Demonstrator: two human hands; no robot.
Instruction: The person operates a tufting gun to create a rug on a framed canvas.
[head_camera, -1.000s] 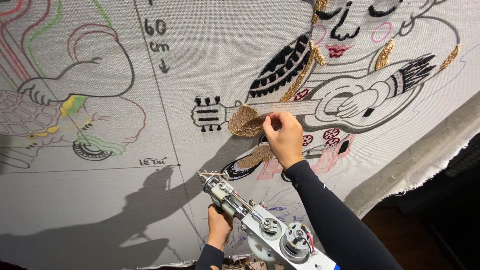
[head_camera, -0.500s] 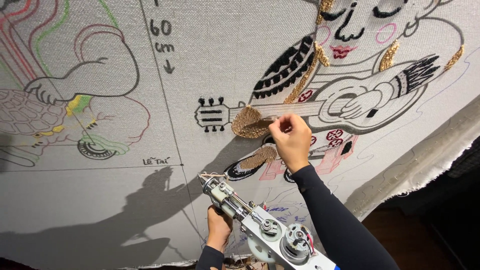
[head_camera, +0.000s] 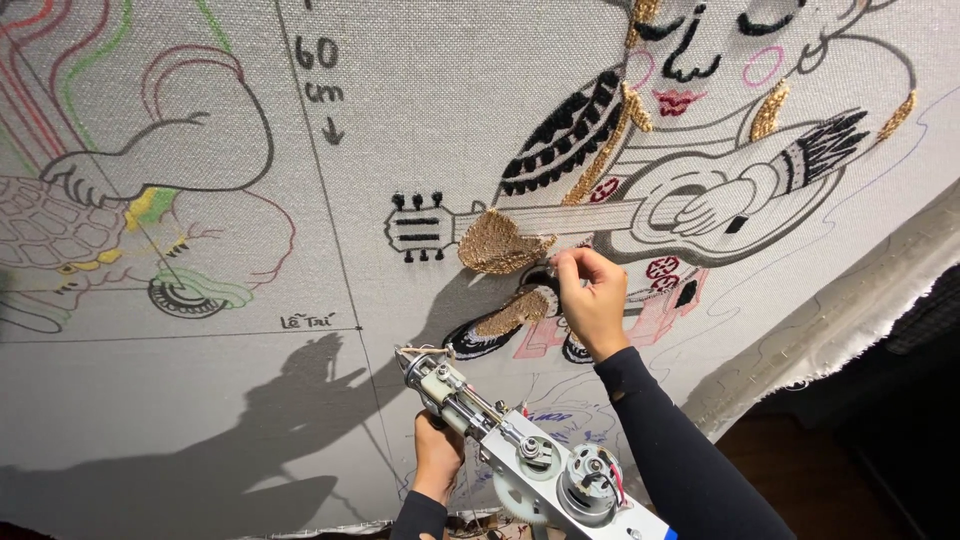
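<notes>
My right hand (head_camera: 590, 298), in a black sleeve, reaches up to a stretched grey cloth (head_camera: 450, 120) with a drawn guitar player on it. Its fingertips are pinched together against the cloth just right of a tan tufted patch (head_camera: 497, 243) on the guitar neck. What they pinch is too small to see. My left hand (head_camera: 438, 455) grips a metal tufting gun (head_camera: 510, 450) from below, near the bottom edge. The gun's needle end points up and left, a little off the cloth.
A second tan tufted patch (head_camera: 510, 312) and black tufted areas (head_camera: 565, 130) lie around my right hand. Outlined figures with coloured lines (head_camera: 150, 210) fill the left of the cloth. Its frayed white edge (head_camera: 850, 310) runs down the right, with dark floor (head_camera: 880, 450) beyond.
My right hand has slid slightly down and to the right, off the edge of the tan patch. The left hand and the gun have stayed put.
</notes>
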